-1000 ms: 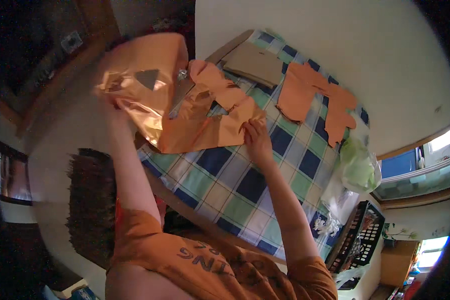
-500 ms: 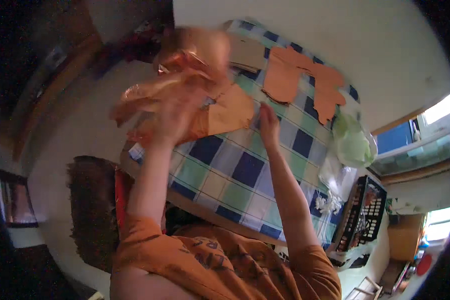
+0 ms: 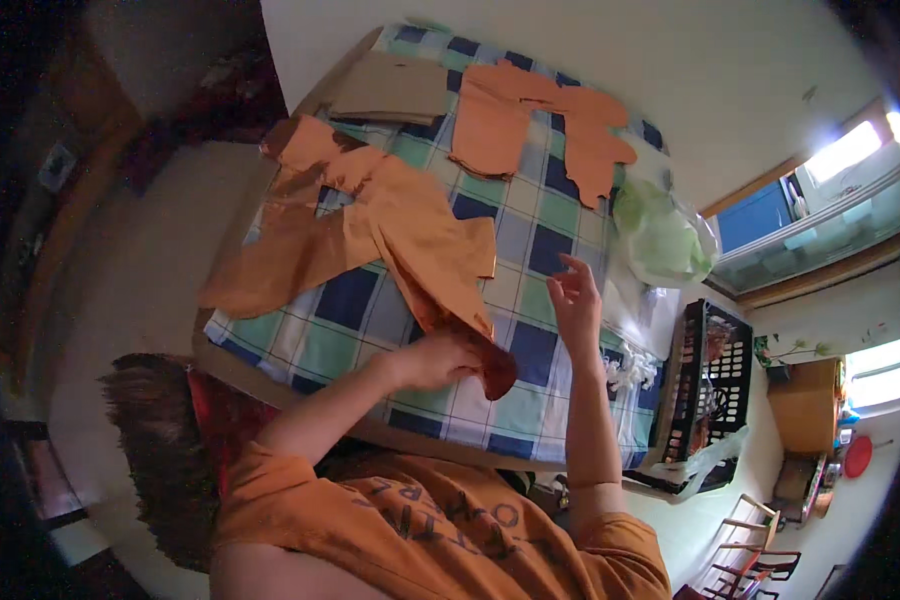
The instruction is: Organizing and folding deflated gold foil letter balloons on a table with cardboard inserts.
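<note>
My left hand (image 3: 433, 360) is closed on the near end of a large, shiny copper-orange sheet (image 3: 420, 235), crumpled and foil-like. Below the fist a darker reddish corner of it hangs down. The sheet stretches away to the far left over the checked tablecloth (image 3: 448, 410), folded over itself in places, with one part reaching the table's left edge. Over the cloth to the right, my right hand (image 3: 576, 292) is raised with fingers apart and slightly bent, holding nothing. Matte orange flat pieces with curvy edges (image 3: 495, 120) lie beyond both hands.
A flat tan stack (image 3: 390, 90) lies at the far left of the table. Along the right side are a pale green plastic bag (image 3: 660, 235), white stringy material (image 3: 630, 370) and a black slatted crate (image 3: 712, 390). A dark shaggy thing (image 3: 155, 450) stands left of me.
The copper-orange sheet, lifted and blurred before, now lies spread on the table. My left hand has come nearer and right, gripping its near end. My right hand has shifted slightly right and nearer.
</note>
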{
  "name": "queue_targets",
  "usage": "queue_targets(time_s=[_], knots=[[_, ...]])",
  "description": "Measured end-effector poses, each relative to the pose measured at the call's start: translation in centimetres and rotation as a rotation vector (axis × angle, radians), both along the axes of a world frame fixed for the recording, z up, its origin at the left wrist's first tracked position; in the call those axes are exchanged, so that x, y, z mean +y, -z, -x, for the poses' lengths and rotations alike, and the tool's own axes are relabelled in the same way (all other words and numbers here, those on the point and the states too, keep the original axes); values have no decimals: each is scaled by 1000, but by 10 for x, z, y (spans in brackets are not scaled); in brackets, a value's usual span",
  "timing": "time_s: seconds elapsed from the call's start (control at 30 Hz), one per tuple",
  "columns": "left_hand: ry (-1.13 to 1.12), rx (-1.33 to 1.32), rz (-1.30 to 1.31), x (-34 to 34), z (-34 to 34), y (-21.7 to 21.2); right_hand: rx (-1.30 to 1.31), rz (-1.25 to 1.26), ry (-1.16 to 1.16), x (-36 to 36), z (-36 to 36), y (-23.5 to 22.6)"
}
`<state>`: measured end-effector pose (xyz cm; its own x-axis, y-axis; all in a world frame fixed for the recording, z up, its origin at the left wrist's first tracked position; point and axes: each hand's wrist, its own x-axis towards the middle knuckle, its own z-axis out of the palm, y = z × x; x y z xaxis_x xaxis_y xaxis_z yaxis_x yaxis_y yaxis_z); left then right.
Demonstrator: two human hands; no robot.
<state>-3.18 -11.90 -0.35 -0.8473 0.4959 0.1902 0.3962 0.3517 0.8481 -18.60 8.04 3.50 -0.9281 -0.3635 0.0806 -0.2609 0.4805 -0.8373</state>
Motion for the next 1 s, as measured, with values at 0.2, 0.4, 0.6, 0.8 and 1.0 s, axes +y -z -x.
queue_targets(time_s=[0.2,0.4,0.6,0.8,1.0], knots=[[-2,-176,184,14,-10,-20,439,-386,-390,-100,-75,-21],[-28,96,392,13,-9,-20,34,91,-132,-82,-35,29],[-220,17,147,4,-28,11,-12,121,460,31,-31,19],[-215,159,275,0,-28,0,605,-272,325,23,-35,23],[-112,119,372,-8,-11,0,449,-618,36,12,-2,43]])
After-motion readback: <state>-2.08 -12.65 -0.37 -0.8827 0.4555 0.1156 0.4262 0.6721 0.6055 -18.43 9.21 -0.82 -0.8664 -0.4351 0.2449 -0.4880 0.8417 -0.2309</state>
